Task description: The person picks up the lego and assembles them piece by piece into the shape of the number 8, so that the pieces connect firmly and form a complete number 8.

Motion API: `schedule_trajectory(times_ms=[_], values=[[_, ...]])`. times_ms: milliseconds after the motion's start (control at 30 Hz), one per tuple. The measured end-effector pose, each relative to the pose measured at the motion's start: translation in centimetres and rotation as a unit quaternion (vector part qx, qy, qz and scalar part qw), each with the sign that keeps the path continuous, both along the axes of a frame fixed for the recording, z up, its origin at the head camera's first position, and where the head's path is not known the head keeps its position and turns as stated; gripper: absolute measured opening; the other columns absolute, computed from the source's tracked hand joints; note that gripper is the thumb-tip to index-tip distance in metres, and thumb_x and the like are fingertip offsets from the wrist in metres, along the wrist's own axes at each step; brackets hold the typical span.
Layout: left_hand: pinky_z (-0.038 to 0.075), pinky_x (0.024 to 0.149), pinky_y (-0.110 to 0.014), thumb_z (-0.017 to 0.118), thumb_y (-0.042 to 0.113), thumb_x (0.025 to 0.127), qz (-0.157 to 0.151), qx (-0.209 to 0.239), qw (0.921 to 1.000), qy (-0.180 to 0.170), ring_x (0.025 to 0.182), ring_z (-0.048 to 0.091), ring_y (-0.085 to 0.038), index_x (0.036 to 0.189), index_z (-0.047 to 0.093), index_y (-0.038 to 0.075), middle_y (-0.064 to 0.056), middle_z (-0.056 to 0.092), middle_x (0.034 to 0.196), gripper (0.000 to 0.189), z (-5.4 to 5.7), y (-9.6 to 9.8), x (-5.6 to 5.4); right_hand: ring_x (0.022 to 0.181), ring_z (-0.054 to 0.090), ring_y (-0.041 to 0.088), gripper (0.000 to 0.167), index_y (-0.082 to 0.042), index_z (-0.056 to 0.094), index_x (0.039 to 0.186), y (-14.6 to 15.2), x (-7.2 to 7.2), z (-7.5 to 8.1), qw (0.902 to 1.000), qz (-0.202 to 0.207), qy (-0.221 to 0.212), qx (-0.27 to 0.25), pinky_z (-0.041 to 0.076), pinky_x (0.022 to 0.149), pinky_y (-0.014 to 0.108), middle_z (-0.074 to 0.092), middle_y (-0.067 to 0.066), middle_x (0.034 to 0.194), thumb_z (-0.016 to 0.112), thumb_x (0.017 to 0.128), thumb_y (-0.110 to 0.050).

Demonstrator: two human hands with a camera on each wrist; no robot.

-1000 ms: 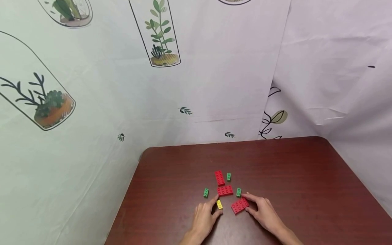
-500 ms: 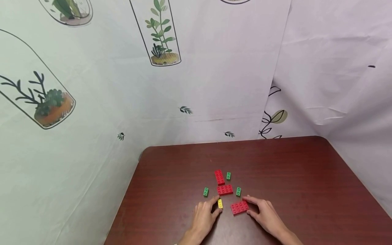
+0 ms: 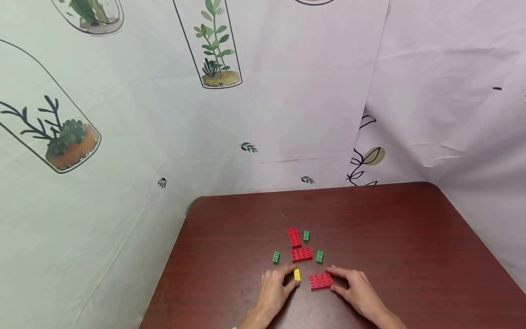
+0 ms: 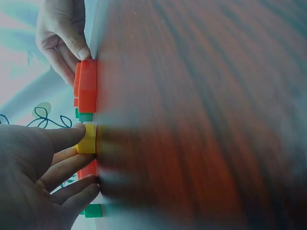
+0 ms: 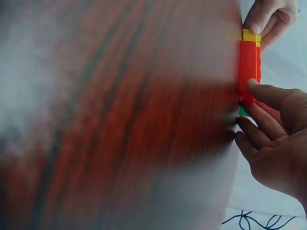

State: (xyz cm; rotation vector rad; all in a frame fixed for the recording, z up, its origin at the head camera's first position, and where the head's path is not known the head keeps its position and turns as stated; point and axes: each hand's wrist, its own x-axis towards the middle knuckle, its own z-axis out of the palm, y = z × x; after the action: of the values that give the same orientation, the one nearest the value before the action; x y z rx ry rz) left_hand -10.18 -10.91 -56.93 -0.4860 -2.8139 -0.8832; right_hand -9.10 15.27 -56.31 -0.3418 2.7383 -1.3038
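My left hand point(image 3: 272, 291) pinches a small yellow toy brick point(image 3: 297, 275) between thumb and fingertips, near the front of the group of bricks. To its right, my right hand point(image 3: 358, 290) grips the right end of a red brick point(image 3: 320, 281) with studs facing up. A short gap separates these two bricks in the head view. In the left wrist view the thumb lies against the yellow brick point(image 4: 87, 140), its base at the tabletop. The right wrist view has the thumb on the near side of the red brick point(image 5: 248, 62).
Just beyond lies another red brick point(image 3: 302, 254), with a third red brick point(image 3: 294, 237) close behind it. Small green bricks lie around these: one at left point(image 3: 276, 257), one at right point(image 3: 319, 257), one farther back point(image 3: 306, 236). The brown table point(image 3: 370, 219) meets patterned wall cloth.
The gripped red brick has turned so its long side runs nearly level across the head view, and it has come slightly nearer. The yellow brick has shifted a little right.
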Motion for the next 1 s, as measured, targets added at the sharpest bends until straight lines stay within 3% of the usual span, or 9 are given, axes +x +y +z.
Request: schedule_trajectory(times_ms=[267, 533, 733, 1000], values=[[0.062, 0.081, -0.039, 0.090, 0.023, 0.086, -0.015, 0.027, 0.9995, -0.003, 0.102, 0.076, -0.018, 0.118, 0.083, 0.016, 0.002, 0.080, 0.111, 0.034, 0.3, -0.7, 0.0, 0.118, 0.071, 0.039, 0.043, -0.008, 0.079, 0.124, -0.1, 0.1, 0.0, 0.9999, 0.008, 0.004, 0.009, 0.058, 0.093, 0.051, 0.074, 0.021, 0.126, 0.090, 0.083, -0.010], [0.062, 0.080, -0.036, 0.089, 0.023, 0.088, -0.039, 0.053, 0.9974, -0.030, 0.103, 0.075, -0.014, 0.120, 0.082, 0.015, 0.002, 0.080, 0.110, 0.034, 1.0, -1.1, -0.1, 0.113, 0.073, 0.040, 0.042, -0.008, 0.080, 0.122, -0.5, 0.2, -0.1, 0.9995, 0.025, 0.015, 0.009, 0.060, 0.089, 0.050, 0.076, 0.020, 0.121, 0.092, 0.082, -0.015], [0.062, 0.078, -0.032, 0.088, 0.028, 0.089, -0.060, 0.059, 0.9961, -0.026, 0.100, 0.075, -0.013, 0.120, 0.082, 0.016, 0.002, 0.081, 0.109, 0.034, 1.5, -0.9, 0.0, 0.110, 0.074, 0.037, 0.041, -0.008, 0.081, 0.120, -1.0, 0.2, -0.2, 0.9988, 0.038, 0.027, 0.011, 0.061, 0.087, 0.048, 0.078, 0.015, 0.117, 0.092, 0.082, -0.016], [0.061, 0.081, -0.030, 0.088, 0.030, 0.089, -0.063, 0.054, 0.9961, -0.030, 0.101, 0.074, -0.010, 0.118, 0.083, 0.018, 0.004, 0.080, 0.109, 0.032, 1.6, -0.7, 0.4, 0.109, 0.075, 0.033, 0.040, -0.009, 0.082, 0.119, -1.4, 0.3, -0.2, 0.9980, 0.047, 0.042, 0.011, 0.062, 0.085, 0.044, 0.079, 0.010, 0.115, 0.093, 0.081, -0.018]])
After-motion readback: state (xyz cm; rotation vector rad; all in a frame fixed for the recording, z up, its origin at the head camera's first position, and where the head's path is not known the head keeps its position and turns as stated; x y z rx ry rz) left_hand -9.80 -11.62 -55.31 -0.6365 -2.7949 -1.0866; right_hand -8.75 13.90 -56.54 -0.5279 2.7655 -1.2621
